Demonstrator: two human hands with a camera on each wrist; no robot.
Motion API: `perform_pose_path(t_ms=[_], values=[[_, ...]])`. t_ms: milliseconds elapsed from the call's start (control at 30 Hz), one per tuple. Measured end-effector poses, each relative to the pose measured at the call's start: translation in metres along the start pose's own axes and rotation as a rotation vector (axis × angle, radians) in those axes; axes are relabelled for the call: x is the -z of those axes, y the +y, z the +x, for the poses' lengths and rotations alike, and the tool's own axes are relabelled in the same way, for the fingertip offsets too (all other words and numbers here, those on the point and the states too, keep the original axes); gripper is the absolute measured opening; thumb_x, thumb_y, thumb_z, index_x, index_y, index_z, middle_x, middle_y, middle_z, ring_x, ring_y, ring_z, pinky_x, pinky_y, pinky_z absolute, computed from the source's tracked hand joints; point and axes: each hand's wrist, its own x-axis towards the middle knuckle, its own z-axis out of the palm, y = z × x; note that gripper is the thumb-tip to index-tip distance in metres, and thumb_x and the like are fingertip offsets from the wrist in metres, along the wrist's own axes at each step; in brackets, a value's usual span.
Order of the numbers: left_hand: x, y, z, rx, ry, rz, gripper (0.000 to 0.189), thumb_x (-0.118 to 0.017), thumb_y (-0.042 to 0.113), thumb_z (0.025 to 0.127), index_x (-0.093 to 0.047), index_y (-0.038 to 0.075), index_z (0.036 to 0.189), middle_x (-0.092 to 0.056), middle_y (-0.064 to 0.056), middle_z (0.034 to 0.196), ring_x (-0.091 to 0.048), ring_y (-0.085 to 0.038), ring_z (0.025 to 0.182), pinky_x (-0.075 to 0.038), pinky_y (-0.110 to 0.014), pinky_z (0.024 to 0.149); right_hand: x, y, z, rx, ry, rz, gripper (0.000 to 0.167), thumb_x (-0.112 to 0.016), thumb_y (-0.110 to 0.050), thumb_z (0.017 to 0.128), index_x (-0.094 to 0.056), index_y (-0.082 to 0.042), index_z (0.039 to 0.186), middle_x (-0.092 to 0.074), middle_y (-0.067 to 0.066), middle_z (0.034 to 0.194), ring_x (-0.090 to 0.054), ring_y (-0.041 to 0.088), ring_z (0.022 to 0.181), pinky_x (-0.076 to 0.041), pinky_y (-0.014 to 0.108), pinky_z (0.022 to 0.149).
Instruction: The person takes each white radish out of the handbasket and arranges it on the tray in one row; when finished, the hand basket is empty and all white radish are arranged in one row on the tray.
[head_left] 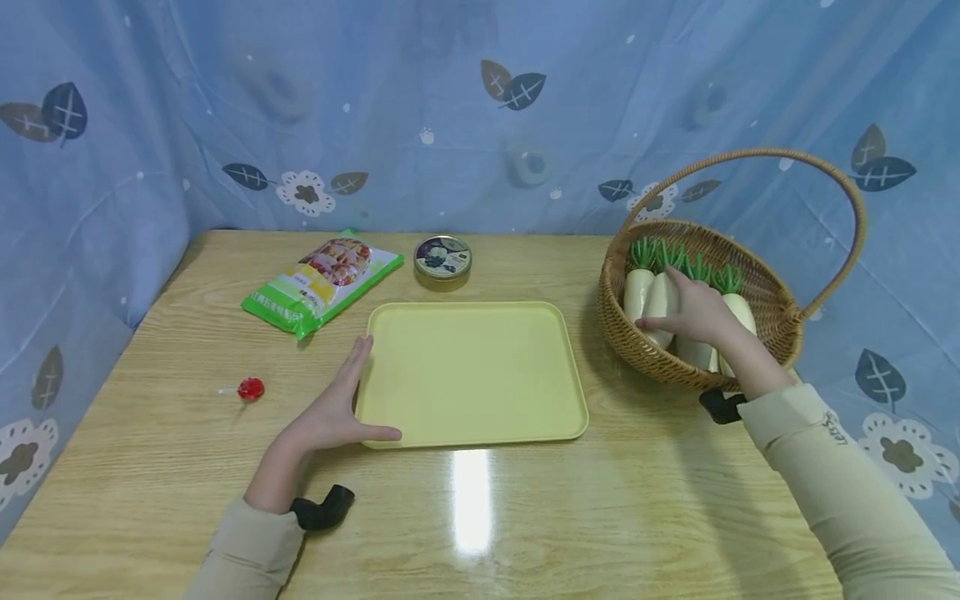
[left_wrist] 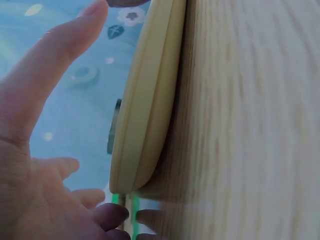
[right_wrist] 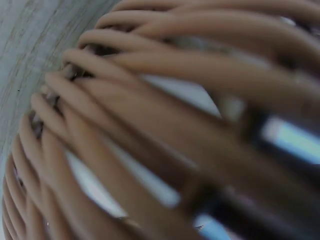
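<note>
My right hand (head_left: 693, 312) reaches into the wicker basket (head_left: 652, 350) and grips a white radish (head_left: 662, 300), thumb across its front and fingers along its right side. Several more radishes with green tops, such as the one at the left (head_left: 637, 292), lie beside it. In the right wrist view, basket weave (right_wrist: 165, 100) fills the picture and hides the hand. At the left end of the yellow tray (head_left: 472, 375), my left hand (head_left: 333, 417) is spread, its thumb over the near corner. The left wrist view shows that hand (left_wrist: 45, 150) beside the tray's rim (left_wrist: 145, 100).
Behind the tray are a green-and-white food packet (head_left: 322, 279) and a round tin (head_left: 442, 258). A red lollipop (head_left: 250, 389) lies left of my left hand. The basket's tall handle (head_left: 862, 225) arches up at the right. A blue patterned curtain (head_left: 420, 108) surrounds the wooden table (head_left: 562, 517).
</note>
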Motion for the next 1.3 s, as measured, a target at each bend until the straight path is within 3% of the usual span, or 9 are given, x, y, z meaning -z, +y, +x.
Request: perform_pose_path(t_ms=[367,733,1000,1167,1300], values=[[-0.004,-0.001,0.002,0.011,-0.044,-0.01,0.136,-0.087,0.039,0.055,0.012,0.016,0.146,0.018,-0.016,0.149,0.008,-0.039,0.135,-0.011,-0.061,0.103,-0.002,-0.003,0.003,0.003,0.029,0.025,0.103,-0.07,-0.034,0.077,-0.003,0.005,0.144,-0.028,0.041,0.129,-0.023,0.056,0.116,-0.019,0.065,0.092],[-0.004,0.001,0.001,0.016,-0.054,-0.01,0.137,-0.087,0.039,0.055,0.012,0.014,0.146,0.02,-0.017,0.149,0.009,-0.04,0.135,-0.01,-0.062,0.103,-0.008,-0.011,0.001,0.042,0.058,0.096,0.1,-0.072,-0.011,0.074,-0.003,0.001,0.145,-0.013,0.043,0.135,-0.017,0.056,0.121,-0.033,0.065,0.086],[-0.005,0.001,0.001,0.011,-0.068,-0.014,0.138,-0.087,0.039,0.055,0.014,0.016,0.146,0.021,-0.016,0.148,0.011,-0.039,0.134,-0.009,-0.062,0.103,-0.011,-0.015,-0.001,0.144,0.086,0.129,0.093,-0.063,0.006,0.071,-0.01,-0.002,0.146,-0.015,0.037,0.14,-0.017,0.053,0.125,-0.04,0.059,0.076],[-0.005,0.0,0.001,0.011,-0.072,-0.013,0.138,-0.087,0.039,0.055,0.014,0.016,0.146,0.022,-0.017,0.148,0.012,-0.039,0.134,-0.01,-0.063,0.102,-0.01,-0.011,-0.002,0.137,0.078,0.225,0.089,-0.057,0.009,0.071,-0.011,-0.004,0.146,-0.012,0.035,0.143,-0.014,0.052,0.128,-0.043,0.046,0.059],[-0.005,0.0,0.0,0.012,-0.07,-0.007,0.138,-0.087,0.04,0.054,0.014,0.019,0.146,0.021,-0.017,0.148,0.011,-0.04,0.134,-0.01,-0.063,0.102,-0.008,-0.011,-0.003,0.125,0.073,0.326,0.087,-0.056,0.011,0.074,-0.01,-0.004,0.147,-0.009,0.031,0.146,-0.016,0.051,0.128,-0.036,0.036,0.052]])
